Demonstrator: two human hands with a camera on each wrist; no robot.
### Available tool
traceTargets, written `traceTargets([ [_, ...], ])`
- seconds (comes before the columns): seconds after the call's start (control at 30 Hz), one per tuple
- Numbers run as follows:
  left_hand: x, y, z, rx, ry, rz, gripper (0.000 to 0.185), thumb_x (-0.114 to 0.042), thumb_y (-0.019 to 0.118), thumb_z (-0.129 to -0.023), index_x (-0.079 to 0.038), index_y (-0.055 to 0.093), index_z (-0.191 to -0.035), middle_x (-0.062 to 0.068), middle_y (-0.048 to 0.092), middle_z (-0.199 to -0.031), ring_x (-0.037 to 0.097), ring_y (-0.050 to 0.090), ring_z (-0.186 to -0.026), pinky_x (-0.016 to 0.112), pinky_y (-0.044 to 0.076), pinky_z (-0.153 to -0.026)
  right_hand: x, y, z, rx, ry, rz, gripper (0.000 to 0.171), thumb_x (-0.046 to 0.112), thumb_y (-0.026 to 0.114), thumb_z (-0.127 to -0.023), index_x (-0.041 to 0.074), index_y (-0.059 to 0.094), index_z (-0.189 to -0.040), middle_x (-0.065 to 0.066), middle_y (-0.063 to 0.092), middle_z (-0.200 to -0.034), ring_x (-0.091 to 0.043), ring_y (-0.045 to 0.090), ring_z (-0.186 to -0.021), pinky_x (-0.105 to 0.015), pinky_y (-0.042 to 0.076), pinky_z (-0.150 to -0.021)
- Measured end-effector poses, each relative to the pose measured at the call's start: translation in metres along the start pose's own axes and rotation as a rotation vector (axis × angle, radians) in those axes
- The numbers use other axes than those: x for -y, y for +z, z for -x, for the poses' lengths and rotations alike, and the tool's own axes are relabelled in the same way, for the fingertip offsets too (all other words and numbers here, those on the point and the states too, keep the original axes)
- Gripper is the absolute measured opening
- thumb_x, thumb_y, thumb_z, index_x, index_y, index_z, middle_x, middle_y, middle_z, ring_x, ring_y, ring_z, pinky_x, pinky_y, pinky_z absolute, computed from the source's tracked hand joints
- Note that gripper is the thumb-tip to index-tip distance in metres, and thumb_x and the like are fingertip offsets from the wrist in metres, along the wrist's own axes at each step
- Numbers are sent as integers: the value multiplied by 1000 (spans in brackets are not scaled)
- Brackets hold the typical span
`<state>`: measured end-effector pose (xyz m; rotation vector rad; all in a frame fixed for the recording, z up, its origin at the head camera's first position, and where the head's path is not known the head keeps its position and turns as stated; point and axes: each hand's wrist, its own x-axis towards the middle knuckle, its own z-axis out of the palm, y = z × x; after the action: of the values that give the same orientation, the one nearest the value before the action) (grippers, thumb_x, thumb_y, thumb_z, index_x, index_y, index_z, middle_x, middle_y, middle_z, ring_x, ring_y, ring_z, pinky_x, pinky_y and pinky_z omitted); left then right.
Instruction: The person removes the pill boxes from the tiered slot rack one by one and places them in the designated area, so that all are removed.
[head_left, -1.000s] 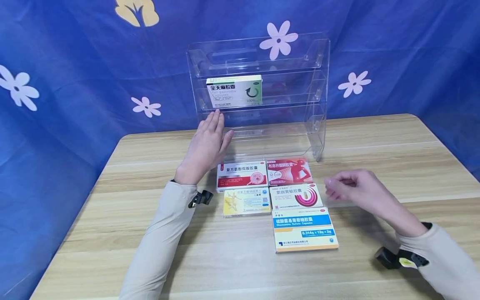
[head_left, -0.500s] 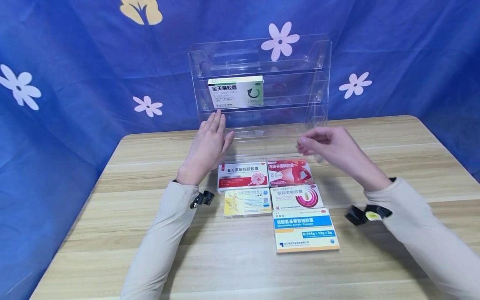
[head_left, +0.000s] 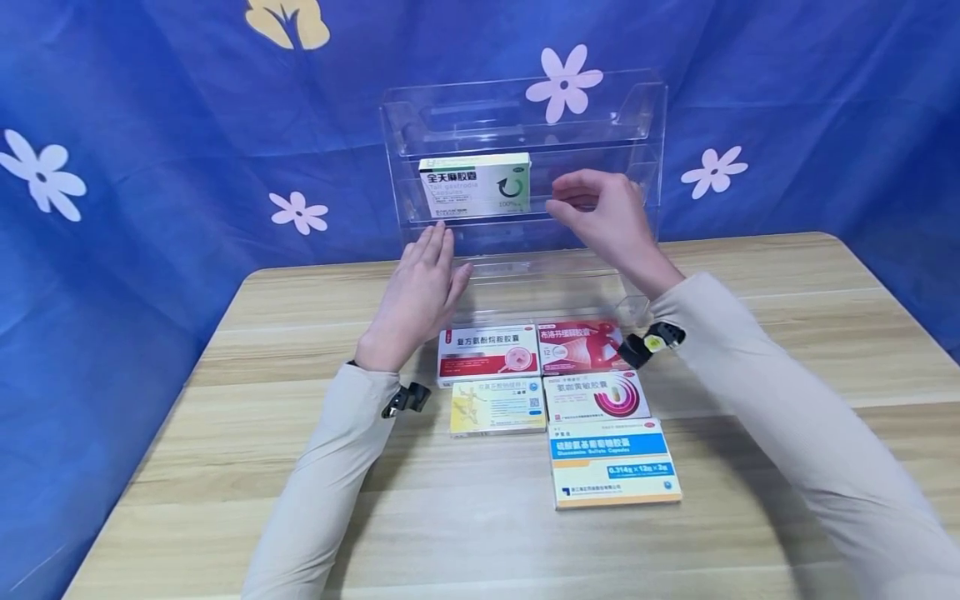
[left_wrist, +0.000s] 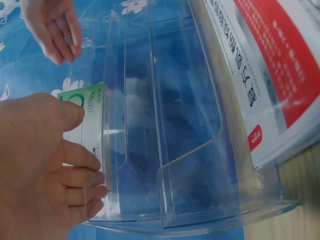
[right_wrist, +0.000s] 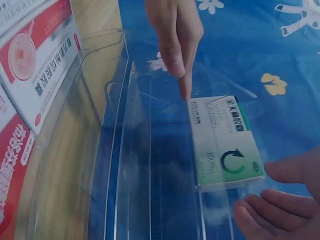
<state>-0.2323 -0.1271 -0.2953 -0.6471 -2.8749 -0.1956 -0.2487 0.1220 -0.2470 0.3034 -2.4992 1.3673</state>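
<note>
A clear acrylic rack (head_left: 637, 100) with three tiers stands at the back of the wooden table (head_left: 225, 467). One green-and-white medicine box (head_left: 475, 185) stands upright on its middle tier, at the left. My left hand (head_left: 435, 258) rests with straight fingers against the rack's left end, below the box. My right hand (head_left: 570, 200) hovers just right of that box, fingers loosely bent and holding nothing. In the right wrist view the right hand's fingertips (right_wrist: 265, 210) sit a little short of the box (right_wrist: 225, 145). The left wrist view shows the left hand (left_wrist: 40, 170) beside the rack wall (left_wrist: 120, 150).
Several medicine boxes lie flat in front of the rack: a red-and-white one (head_left: 487, 350), a red one (head_left: 577, 343), a yellow one (head_left: 497, 404), a white-and-pink one (head_left: 596, 394) and a larger blue-and-orange one (head_left: 615, 462). A blue flowered cloth (head_left: 150, 125) hangs behind.
My right hand has risen from beside the flat boxes on the table up and left to the rack's middle tier, next to the green box. The left hand has stayed put.
</note>
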Motion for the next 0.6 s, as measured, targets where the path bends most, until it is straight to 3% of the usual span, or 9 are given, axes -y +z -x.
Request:
traceTargets([
  [0.27, 0, 1, 0, 4, 0, 0, 66, -40, 27, -105, 8, 23, -149, 23, 16, -157, 35, 15, -146, 45, 13, -119, 3, 16, -21, -82, 16, -41, 33, 16, 71, -89, 2, 68, -118, -11, 69, -115, -19, 66, -104, -24, 52, -90],
  [0.6, 1, 1, -1, 10, -2, 15, 67, -43, 26, -105, 7, 22, -150, 22, 13, -158, 34, 12, -146, 44, 10, -120, 3, 27, -39, -99, 7, -31, 31, 12, 70, -89, 2, 68, -119, -11, 69, -114, -19, 67, -103, -22, 52, -89],
])
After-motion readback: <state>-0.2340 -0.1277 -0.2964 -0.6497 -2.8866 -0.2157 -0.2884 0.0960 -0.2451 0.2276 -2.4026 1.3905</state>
